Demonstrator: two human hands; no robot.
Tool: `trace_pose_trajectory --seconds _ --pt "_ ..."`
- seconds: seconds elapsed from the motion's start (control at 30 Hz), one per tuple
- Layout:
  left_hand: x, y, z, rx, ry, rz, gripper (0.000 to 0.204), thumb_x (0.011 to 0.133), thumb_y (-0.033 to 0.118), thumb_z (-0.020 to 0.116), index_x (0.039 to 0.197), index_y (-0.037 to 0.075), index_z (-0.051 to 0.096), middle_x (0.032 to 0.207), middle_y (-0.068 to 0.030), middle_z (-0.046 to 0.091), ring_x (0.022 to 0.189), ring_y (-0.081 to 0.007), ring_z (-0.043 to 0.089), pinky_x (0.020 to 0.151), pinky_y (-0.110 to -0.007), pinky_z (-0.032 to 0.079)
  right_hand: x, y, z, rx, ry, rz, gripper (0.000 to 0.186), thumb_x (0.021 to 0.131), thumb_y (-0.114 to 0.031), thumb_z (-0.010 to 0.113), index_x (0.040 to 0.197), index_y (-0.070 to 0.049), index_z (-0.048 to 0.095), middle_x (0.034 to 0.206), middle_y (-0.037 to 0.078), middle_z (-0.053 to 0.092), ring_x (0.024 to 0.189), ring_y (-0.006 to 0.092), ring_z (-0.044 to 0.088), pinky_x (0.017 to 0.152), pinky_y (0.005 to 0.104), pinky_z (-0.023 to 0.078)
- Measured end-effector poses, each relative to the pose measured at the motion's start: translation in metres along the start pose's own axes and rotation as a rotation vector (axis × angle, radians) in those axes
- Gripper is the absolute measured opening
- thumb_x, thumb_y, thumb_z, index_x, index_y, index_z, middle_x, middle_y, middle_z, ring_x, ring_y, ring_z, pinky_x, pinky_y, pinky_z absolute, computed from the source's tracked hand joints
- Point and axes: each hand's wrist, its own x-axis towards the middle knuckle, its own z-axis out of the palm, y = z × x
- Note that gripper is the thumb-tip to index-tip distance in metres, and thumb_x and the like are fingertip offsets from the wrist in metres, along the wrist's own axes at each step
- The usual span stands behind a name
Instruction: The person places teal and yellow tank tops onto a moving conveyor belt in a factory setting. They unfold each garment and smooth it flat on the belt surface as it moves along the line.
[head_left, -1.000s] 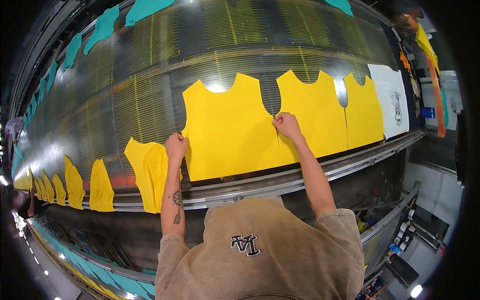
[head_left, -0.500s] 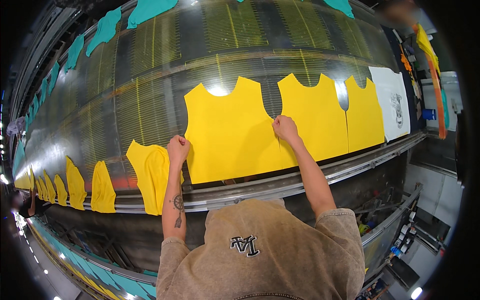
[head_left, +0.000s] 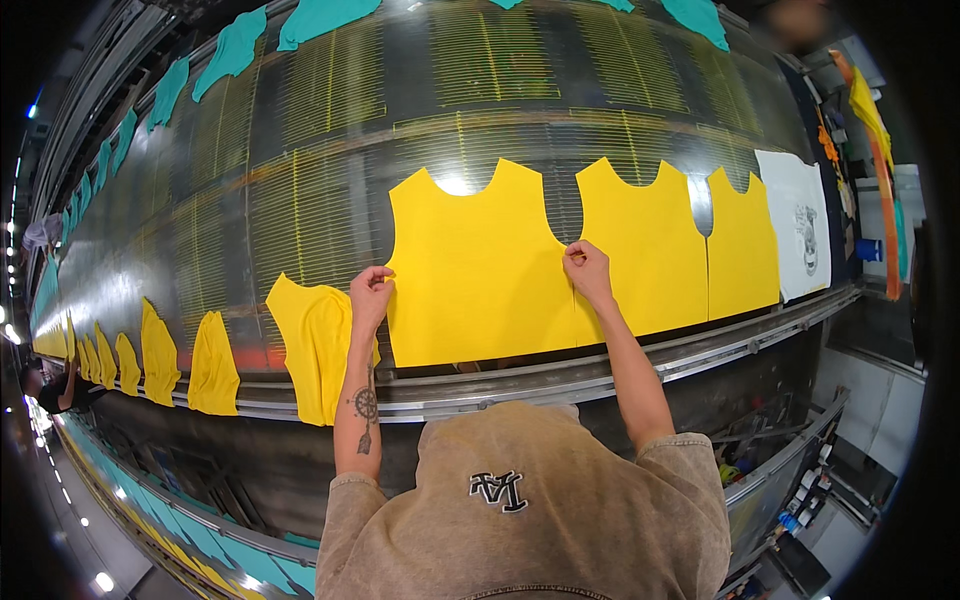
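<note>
Pinching a panel [head_left: 470, 270] with left hand [head_left: 372, 292] and right hand [head_left: 588, 268], fingertips together on its edges, flat by the table's [head_left: 225, 170] near side. Counting three panels flat, seemingly done; at least six rumpled pieces [head_left: 308, 345] leftward, seemingly not; one white sheet [head_left: 792, 195] rightward; farthest, at least six teal pieces [head_left: 228, 55].

Central panel [head_left: 470, 290] lies flat along the near side of the table [head_left: 350, 130], left hand [head_left: 372, 293] at its left edge, right hand [head_left: 588, 270] at its right armhole corner, beside the second panel [head_left: 645, 260]. Rightward, in order: second panel, third panel [head_left: 743, 250], end cloth [head_left: 800, 230]; leftward: neighbouring piece [head_left: 312, 345], then smaller pieces [head_left: 212, 365]. Rail [head_left: 540, 388] before them; far-row pieces [head_left: 330, 20] behind, along the far edge.
</note>
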Motion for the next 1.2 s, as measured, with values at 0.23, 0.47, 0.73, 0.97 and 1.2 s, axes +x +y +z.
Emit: trace_pose_trajectory --seconds 0.23,0.47,0.73,0.97,1.2 --pt "-0.001 -0.001 -0.006 0.206 0.035 -0.001 0.023 0.080 0.002 0.068 0.102 -0.002 0.075 0.078 -0.0035 0.069 0.064 -0.0061 0.054 0.061 -0.023 0.045 0.002 0.015 -0.001 -0.034 -0.008 -0.028 0.013 0.085 -0.006 0.073 0.095 0.001 0.073 0.081 0.004 0.070 0.067 0.0082 0.058 0.064 0.0233 0.049" --pt "-0.006 -0.001 -0.008 0.100 0.074 -0.049 0.023 0.084 0.005 0.070 0.106 -0.001 0.074 0.087 -0.0063 0.072 0.069 -0.0088 0.060 0.067 -0.024 0.050 0.014 -0.007 -0.001 -0.317 0.007 -0.063 0.017 0.086 -0.013 0.073 0.100 -0.004 0.073 0.099 0.013 0.070 0.082 0.0256 0.067 0.074 0.0357 0.055" --pt "-0.060 0.011 -0.025 0.150 0.281 -0.010 0.019 0.088 0.005 0.071 0.106 -0.001 0.070 0.096 -0.0086 0.071 0.084 -0.0151 0.064 0.076 -0.028 0.052 0.050 -0.052 0.087 -0.636 -0.573 -1.010 0.066 0.101 -0.042 0.049 0.149 0.001 0.039 0.158 0.017 0.036 0.148 0.0328 0.032 0.122 0.0431 0.026" --pt "-0.174 0.001 -0.008 0.357 0.365 0.158 0.012 0.093 0.004 0.065 0.104 -0.001 0.066 0.100 -0.0139 0.067 0.086 -0.0254 0.064 0.075 -0.033 0.052 0.108 -0.067 0.123 -0.721 -0.694 -1.083 0.079 0.102 -0.055 0.038 0.158 -0.001 0.021 0.167 0.014 0.017 0.154 0.0289 0.016 0.126 0.0419 0.014" --pt "-0.227 -0.031 0.018 0.555 0.457 0.204 0.029 0.089 0.004 0.069 0.117 -0.002 0.064 0.119 -0.0209 0.061 0.111 -0.0388 0.058 0.095 -0.044 0.047 -0.001 -0.053 0.132 -0.534 -0.931 -1.013 0.089 0.095 -0.054 0.054 0.157 0.002 0.021 0.166 0.018 0.018 0.153 0.0329 0.020 0.125 0.0454 0.016"
